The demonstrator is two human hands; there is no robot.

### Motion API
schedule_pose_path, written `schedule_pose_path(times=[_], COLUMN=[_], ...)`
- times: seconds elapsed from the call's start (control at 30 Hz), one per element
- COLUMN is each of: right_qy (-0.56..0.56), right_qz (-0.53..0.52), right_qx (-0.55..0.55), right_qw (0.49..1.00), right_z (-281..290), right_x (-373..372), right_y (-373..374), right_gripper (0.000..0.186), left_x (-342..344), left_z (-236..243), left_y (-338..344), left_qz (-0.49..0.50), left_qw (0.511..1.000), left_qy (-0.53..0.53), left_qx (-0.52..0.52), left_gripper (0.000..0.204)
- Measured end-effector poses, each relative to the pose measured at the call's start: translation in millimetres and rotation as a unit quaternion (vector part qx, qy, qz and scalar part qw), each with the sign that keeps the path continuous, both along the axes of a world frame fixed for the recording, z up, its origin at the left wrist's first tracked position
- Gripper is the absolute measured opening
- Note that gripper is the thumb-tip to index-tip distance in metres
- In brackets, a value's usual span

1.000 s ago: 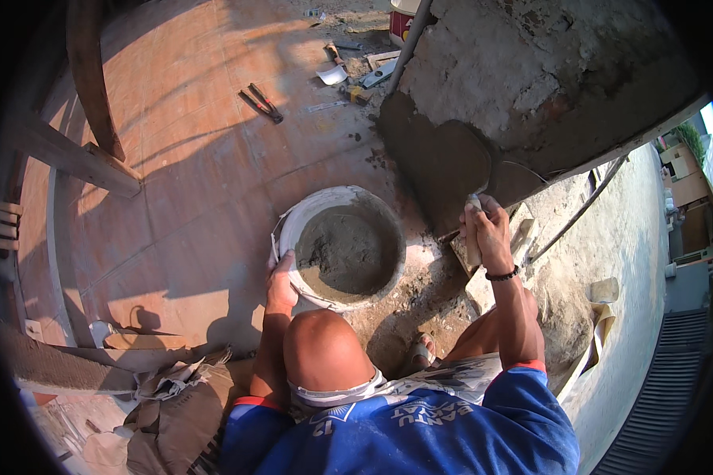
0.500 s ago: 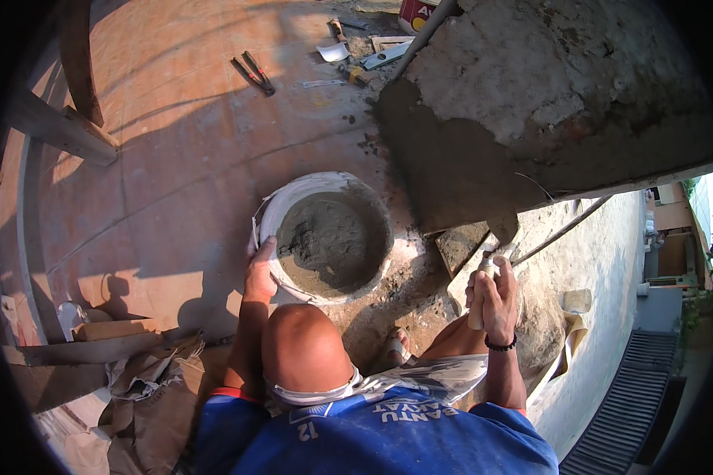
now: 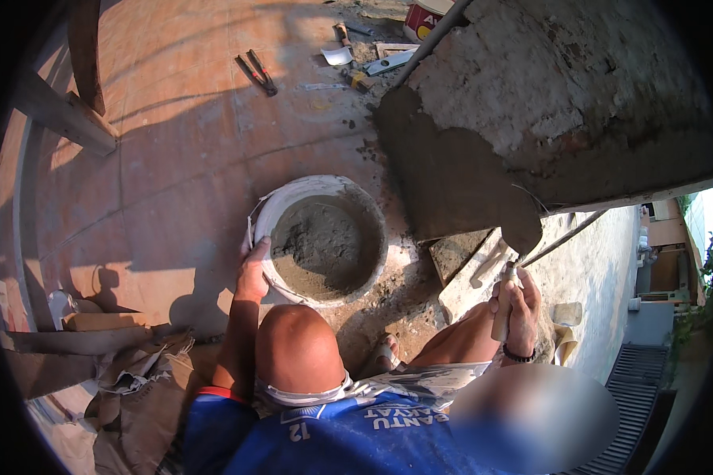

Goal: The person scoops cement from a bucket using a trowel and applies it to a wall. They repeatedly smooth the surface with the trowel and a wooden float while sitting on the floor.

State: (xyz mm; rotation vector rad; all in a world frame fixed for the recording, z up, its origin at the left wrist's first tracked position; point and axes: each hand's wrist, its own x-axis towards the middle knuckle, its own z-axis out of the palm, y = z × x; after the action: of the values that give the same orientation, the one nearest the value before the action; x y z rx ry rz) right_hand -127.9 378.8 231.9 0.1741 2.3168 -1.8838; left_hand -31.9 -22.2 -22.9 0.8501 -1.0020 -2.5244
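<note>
My left hand is closed on the near left rim of a round white bucket. Grey wet mortar fills much of the bucket, heaped on its left side. In my right hand is the wooden handle of a trowel, its rounded blade pointing away from me. The blade, coated in mortar, lies at the lower edge of a dark, freshly plastered patch on the rough wall. Whether it touches the plaster I cannot tell.
Red-handled pincers lie on the tiled floor. Beyond them are a scraper, a spirit level and a paint pail. Torn brown paper sacks lie at the near left; wooden posts stand at the far left.
My right hand has moved right with the trowel, and the blade has shifted right along the plaster's lower edge. My left hand keeps hold of the bucket.
</note>
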Motion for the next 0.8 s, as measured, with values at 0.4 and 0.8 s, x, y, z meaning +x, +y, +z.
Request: schedule_pose_path(times=[0.4,0.8], right_qy=[0.004,0.003], right_qz=[0.139,0.002], right_qx=[0.159,-0.074], right_qw=[0.977,0.997], right_z=[-161.1,-11.8], right_x=[-59.5,-27.7], right_y=[-55.0,-42.8], right_gripper=[0.016,0.028], left_x=[-14.6,-3.0], left_z=[22.8,31.8], left_y=[8.4,5.6], left_qz=[-0.01,-0.015], left_qw=[0.998,0.993], left_qy=[0.021,-0.037], left_qx=[-0.056,-0.111], left_gripper=[0.048,0.045])
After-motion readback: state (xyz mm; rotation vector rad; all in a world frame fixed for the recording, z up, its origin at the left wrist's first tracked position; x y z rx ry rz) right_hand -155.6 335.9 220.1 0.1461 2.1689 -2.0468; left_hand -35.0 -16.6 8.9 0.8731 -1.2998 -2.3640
